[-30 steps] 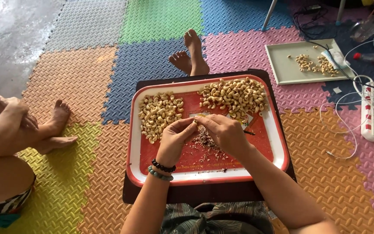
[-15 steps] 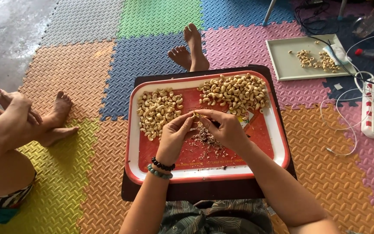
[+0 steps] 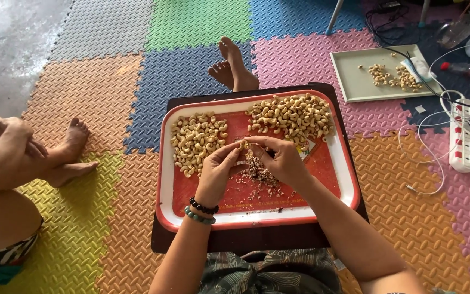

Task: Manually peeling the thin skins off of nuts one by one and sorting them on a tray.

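Observation:
A red tray with a white rim (image 3: pixel 165 190) rests on a dark board over my lap. Two heaps of pale cashew nuts lie on it: one at the upper left (image 3: pixel 198 139), a bigger one at the upper right (image 3: pixel 292 115). My left hand (image 3: pixel 218 171) and my right hand (image 3: pixel 284 161) meet over the tray's middle, fingertips pinching a single cashew nut (image 3: pixel 243 145) between them. A thin dark tool seems to sit in my right hand, mostly hidden. Brown skin flakes (image 3: pixel 257 177) are scattered under my hands. My feet (image 3: pixel 232 68) stretch out beyond the tray.
Another person sits at the left, hands clasped on a knee (image 3: pixel 12 144), feet (image 3: pixel 72 155) on the coloured foam mats. A grey-green tray (image 3: pixel 354 81) with a few nuts lies at the upper right, beside a white power strip (image 3: pixel 466 144) and cables.
The view has shifted slightly. My fingers have worked round the nut, staying over the flake pile. The other person's hands moved a little to the left.

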